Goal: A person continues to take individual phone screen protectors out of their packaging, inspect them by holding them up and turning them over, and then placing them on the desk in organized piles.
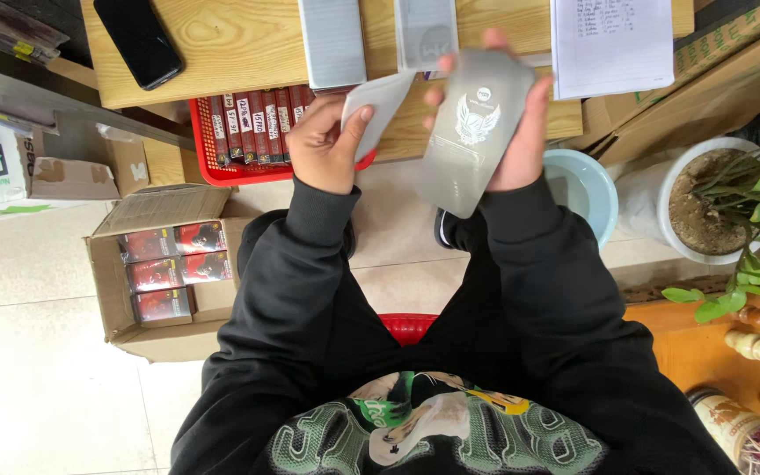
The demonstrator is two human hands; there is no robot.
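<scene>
We hold a long grey packet (pixel 477 132) in our right hand (pixel 521 132), fingers wrapped around its right edge and back. Its long axis runs from far right to near left, slightly tilted, with the printed face toward us. Our left hand (pixel 323 145) pinches a small grey flap (pixel 380 101) between thumb and fingers — it lies just left of the packet's far end, and we cannot tell if the two are joined. Both hands are raised in front of the desk (pixel 222 44), the right one nearer to the packet's middle.

Containers: a red basket (pixel 222 167) under the desk edge holds a row of dark red boxes standing on end; an open cardboard box (pixel 169 264) on the floor at the left holds flat red packs. On the desk lie a black phone (pixel 138 40) and two more grey packets (pixel 336 40).
</scene>
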